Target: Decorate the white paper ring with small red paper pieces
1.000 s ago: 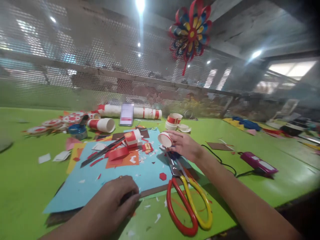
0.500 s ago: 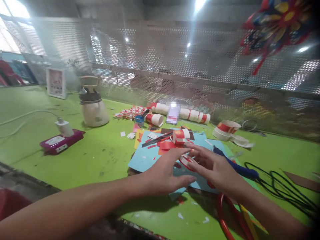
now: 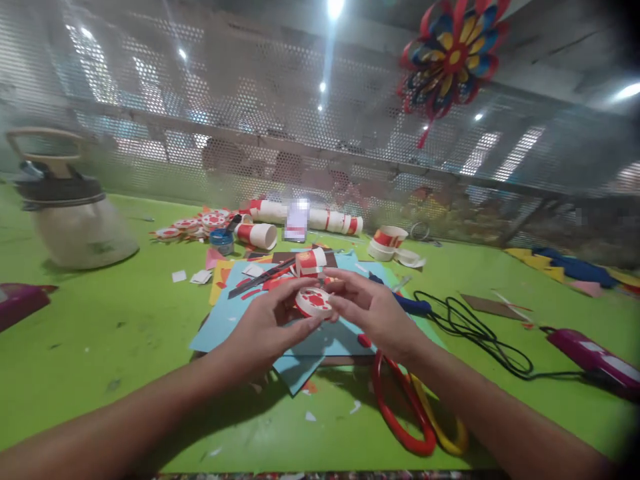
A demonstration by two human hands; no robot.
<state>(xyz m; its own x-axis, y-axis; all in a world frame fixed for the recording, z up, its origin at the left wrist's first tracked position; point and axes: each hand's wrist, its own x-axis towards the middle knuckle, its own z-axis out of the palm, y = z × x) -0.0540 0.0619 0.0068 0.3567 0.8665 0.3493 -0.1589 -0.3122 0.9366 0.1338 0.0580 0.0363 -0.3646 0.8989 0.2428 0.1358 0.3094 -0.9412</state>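
A small round white piece with a red pattern (image 3: 313, 303) is held up between both hands, above light blue paper (image 3: 220, 331). My left hand (image 3: 267, 317) closes on its left side, thumb along the lower edge. The fingertips of my right hand (image 3: 375, 310) pinch its right side. Just behind it lies a red and white paper cup (image 3: 309, 262). Red paper scraps and dark strips (image 3: 265, 277) rest on the blue sheet. A blue-handled tool (image 3: 413, 305) with a black cord lies beyond my right hand.
Red-handled scissors (image 3: 400, 413) lie near my right forearm. Behind are patterned discs (image 3: 187, 227), a blue jar (image 3: 221, 241), a row of joined cups (image 3: 330, 220) and cut cup rings (image 3: 387, 243). A large jug (image 3: 75, 227) stands left; a purple power strip (image 3: 595, 357) lies right.
The view has swung to the right. The round piece is now tilted so its patterned face shows, and the fingers of my left hand have closed on it.
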